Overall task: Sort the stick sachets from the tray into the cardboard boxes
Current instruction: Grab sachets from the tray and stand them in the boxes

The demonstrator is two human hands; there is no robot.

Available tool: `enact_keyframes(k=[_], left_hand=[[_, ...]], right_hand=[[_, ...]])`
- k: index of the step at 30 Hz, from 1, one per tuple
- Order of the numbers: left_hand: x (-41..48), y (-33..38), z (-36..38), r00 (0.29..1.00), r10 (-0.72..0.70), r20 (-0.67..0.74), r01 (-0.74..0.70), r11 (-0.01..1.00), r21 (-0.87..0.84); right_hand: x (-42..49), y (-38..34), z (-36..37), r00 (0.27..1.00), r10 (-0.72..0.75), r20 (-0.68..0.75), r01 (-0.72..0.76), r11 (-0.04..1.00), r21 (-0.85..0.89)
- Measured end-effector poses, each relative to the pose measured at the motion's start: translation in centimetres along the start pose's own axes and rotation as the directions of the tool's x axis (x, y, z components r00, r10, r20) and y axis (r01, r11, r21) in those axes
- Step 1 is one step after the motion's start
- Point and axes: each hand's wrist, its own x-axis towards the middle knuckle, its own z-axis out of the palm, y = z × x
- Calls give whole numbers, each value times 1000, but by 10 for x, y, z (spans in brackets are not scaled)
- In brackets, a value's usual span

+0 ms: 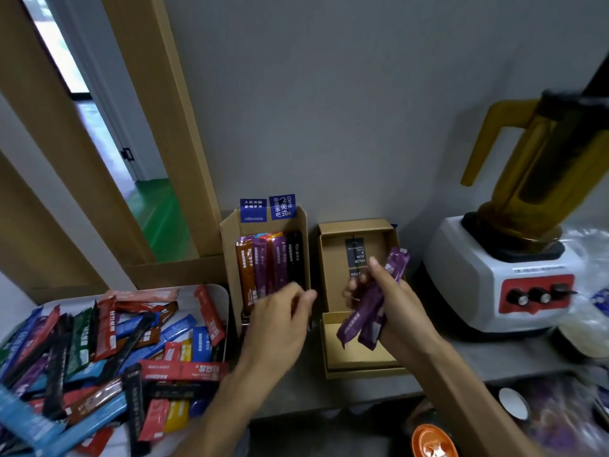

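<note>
Right hand [392, 300] grips two purple sachets [362, 324] over the right box [333, 258]; left hand [280, 319], fingers loose and empty, hovers at the left box [230, 258].

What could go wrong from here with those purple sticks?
1. The right hand holds several purple sachets fanned out over the right box. A loose one may slip from the grip and land outside it.
2. The left hand is close in front of the upright left box, which is full of standing sachets. A bump could tip it.
</note>
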Motion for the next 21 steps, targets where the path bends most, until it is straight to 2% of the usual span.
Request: enact_keyframes(k=[1, 3, 6, 9, 12, 15, 21], left_hand=[[-11, 10, 2, 995, 11, 99, -3, 996, -85], [-23, 21, 8, 979, 8, 202, 16, 993, -115], [-30, 24, 13, 982, -10, 186, 55, 970, -235], [-38, 20, 9, 989, -49, 140, 101, 913, -395], [-43, 11, 4, 989, -120, 82, 144, 900, -412], [-47, 6, -1, 982, -168, 91, 191, 876, -443], [-50, 10, -6, 980, -159, 118, 196, 861, -470]], right_hand=[[-1, 0, 0, 1000, -23, 12, 23, 1000, -19], [-3, -1, 4, 998, -47, 42, 49, 996, -71], [-4, -1, 12, 997, -46, 59, 55, 986, -157], [0, 2, 13, 998, -62, -4, 60, 974, -218], [3, -3, 8, 993, -112, -48, 94, 957, -274], [6, -7, 2, 991, -126, -47, 105, 945, -310], [8, -11, 9, 988, -155, -23, 133, 905, -405]])
